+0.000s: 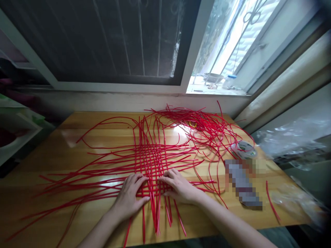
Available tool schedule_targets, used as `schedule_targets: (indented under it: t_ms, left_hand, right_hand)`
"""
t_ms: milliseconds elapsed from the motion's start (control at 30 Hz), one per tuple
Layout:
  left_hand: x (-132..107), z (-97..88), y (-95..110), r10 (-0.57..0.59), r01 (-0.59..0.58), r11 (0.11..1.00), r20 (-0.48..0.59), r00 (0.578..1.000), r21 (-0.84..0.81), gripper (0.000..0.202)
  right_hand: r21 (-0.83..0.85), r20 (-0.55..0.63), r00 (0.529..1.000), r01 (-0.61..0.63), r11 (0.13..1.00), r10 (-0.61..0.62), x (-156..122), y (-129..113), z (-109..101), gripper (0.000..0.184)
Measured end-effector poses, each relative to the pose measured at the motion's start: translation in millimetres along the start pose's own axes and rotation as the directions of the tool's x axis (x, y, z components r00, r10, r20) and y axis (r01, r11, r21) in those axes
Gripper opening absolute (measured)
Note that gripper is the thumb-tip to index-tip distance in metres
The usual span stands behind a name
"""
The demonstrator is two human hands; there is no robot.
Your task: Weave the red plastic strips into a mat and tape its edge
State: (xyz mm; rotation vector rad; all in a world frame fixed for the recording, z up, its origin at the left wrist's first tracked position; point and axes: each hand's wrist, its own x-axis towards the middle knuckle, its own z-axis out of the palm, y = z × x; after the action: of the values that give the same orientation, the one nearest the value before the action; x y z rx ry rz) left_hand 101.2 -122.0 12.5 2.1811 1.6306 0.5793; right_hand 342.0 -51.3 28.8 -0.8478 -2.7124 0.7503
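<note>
Strands (151, 158) glossy red, woven in criss-cross grid; tabletop (26, 199) yellow-brown, wood-grained; window frame (116, 86) greyish white; window screen (116, 41) near-black.

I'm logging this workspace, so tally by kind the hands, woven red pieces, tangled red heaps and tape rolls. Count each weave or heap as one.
Hands: 2, the left hand and the right hand
Woven red piece: 1
Tangled red heap: 1
Tape roll: 1
Total: 5
</note>
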Motion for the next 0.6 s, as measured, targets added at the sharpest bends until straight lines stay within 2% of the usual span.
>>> schedule_targets:
  t_ms: [100, 367, 600]
  left_hand:
    - [10.4, -1.4, -6.3, 0.017, -0.017, 1.000, 0.013, 1.000, -0.016, 0.055]
    - [58.3, -6.5, -25.6, 0.014, -0.014, 0.999, -0.009, 1.000, -0.035, 0.045]
    - [54.6, -1.4, -23.0, -0.041, 0.037, 0.998, -0.065, 0.997, -0.057, 0.038]
  right_hand:
    - [0.000, -0.032, 0.999, 0.010, 1.000, -0.010, 4.3, 7.3, 0.9, 0.046]
    - [-0.018, -0.128, 0.991, 0.026, 1.000, -0.028, 34.0, 34.3, -1.9, 0.044]
    - [0.016, -0.154, 0.988, 0.007, 1.000, -0.004, 33.4, 33.7, 0.1, 0.043]
